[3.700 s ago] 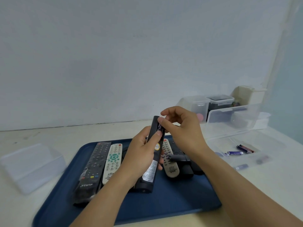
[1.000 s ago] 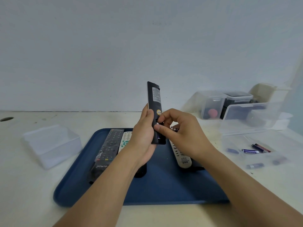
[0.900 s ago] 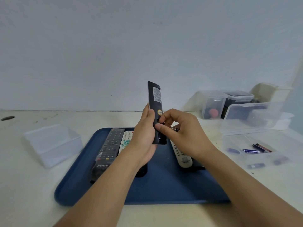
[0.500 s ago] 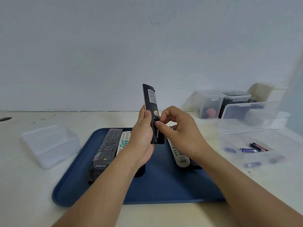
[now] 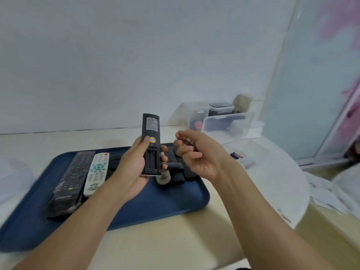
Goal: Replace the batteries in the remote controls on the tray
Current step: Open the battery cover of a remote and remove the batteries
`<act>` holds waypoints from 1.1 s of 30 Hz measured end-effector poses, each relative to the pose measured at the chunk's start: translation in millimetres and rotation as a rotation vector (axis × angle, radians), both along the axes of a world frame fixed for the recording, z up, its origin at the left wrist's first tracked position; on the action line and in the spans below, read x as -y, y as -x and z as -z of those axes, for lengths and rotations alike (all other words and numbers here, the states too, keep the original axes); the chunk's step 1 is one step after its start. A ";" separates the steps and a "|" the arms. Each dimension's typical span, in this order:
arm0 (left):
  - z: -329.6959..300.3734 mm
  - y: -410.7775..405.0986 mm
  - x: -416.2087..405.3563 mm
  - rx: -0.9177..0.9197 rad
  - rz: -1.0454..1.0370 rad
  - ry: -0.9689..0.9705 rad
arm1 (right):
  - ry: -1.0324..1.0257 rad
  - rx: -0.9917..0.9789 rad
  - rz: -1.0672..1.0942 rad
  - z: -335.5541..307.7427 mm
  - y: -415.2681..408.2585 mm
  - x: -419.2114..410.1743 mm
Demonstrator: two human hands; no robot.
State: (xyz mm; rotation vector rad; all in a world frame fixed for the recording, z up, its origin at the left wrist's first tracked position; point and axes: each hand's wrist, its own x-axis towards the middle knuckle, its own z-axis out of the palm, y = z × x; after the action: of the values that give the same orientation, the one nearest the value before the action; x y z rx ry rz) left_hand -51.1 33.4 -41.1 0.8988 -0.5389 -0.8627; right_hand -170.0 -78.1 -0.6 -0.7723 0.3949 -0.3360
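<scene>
I've got the black remote (image 5: 151, 145) in my left hand (image 5: 136, 166), held above the tray (image 5: 171, 199), back side facing me, w/ the battery bay (image 5: 151, 159) open and, as far as I can see, empty; both slots look dark. Long axis runs near upright, top end tipped slightly away, bay at the lower half, so the slots run lengthwise, toward and away from me. Left thumb sits on the back just above the bay, fingers wrapped round the far edge: a firm grasp. My right hand (image 5: 196, 152) is just beside it on the right, apart from the remote, palm turned up, fingers curled round what looks like a small battery or two (image 5: 188, 142); blurred, can't tell the count or polarity. The relation that matters: right hand is the nearer one to the loose batteries (image 5: 236, 155) lying further right on the bench (image 5: 175, 236), past the tray edge, while the bay faces me and opens toward that same hand. My guess is the old cells are out and fresh ones need fetching from the right, then feeding in along the remote's length. Other remotes, incl. the white remote (image 5: 96, 173), lie flat on the tray, lengthwise away from me.
</scene>
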 end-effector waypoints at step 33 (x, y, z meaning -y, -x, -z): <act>-42.7 -95.7 -174.7 0.454 -0.793 -0.234 | 1.450 -0.054 -0.095 -18.0 -101.3 -144.8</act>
State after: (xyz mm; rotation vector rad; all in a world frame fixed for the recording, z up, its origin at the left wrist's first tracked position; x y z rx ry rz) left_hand 44.6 208.1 1.6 1.4032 -0.4130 0.0098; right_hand -68.7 66.6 17.4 -2.2101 0.1021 -0.4986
